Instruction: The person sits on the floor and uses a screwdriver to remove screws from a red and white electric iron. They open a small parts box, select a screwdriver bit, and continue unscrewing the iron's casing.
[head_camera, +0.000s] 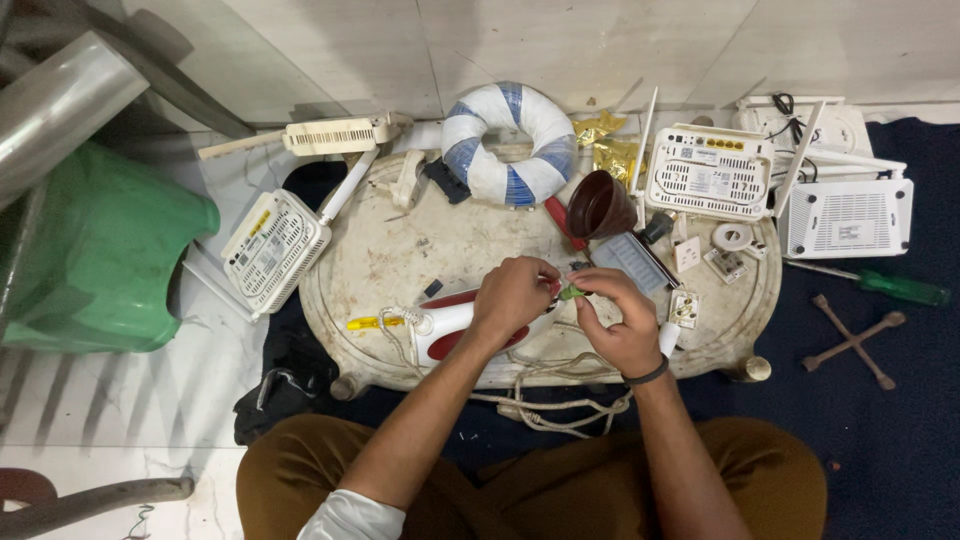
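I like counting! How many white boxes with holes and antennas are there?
4. One left box at the table's left edge, one far-left box behind it, one middle box at back right, one right box on the floor. More may hide.

trousers (540, 490): brown | sleeve (352, 517): white, short | wristband (648, 375): black
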